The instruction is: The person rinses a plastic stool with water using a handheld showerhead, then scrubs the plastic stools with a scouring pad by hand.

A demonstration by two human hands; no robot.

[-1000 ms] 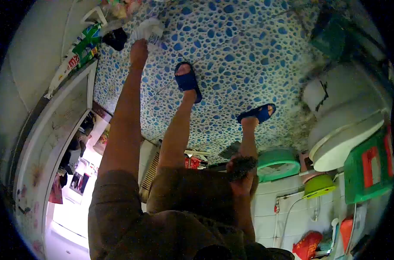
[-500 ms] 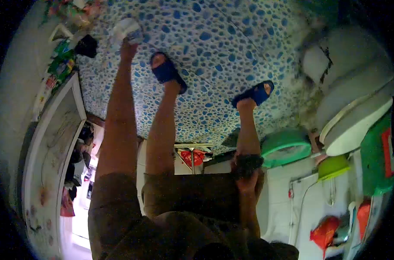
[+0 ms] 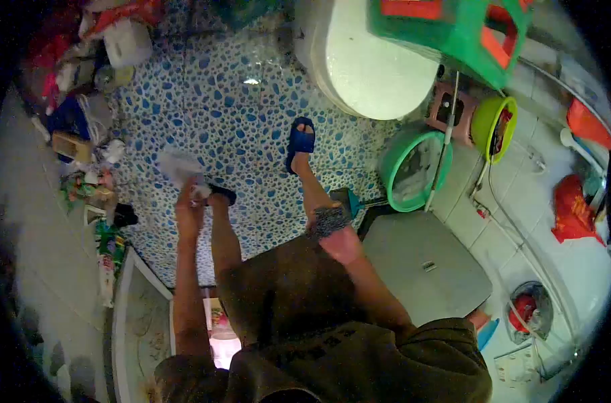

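Note:
At the left, my left hand (image 3: pixel 190 199) is closed on a whitish, translucent thing (image 3: pixel 178 164), blurred, perhaps plastic; it is held above the pebble-patterned floor. My right hand (image 3: pixel 342 243) grips a dark grey, speckled, rough-textured cloth or pad (image 3: pixel 331 220) over my right shin, and the cloth hides most of the fingers. Two blue slippers (image 3: pixel 301 142) are on my feet. The left slipper is partly covered by my left hand and leg.
A white lidded tub (image 3: pixel 379 67) stands ahead with a green and red stool (image 3: pixel 446 27) above it. To the right are a green basin (image 3: pixel 416 138), a yellow-green basin (image 3: pixel 480 127) and a grey lid (image 3: pixel 420 265). Assorted bottles and packets (image 3: pixel 107 248) line the left wall.
The view has turned and shifted to the right, bringing the tub, basins and grey lid closer in. Both hands keep hold of their things; the left arm is now more bent.

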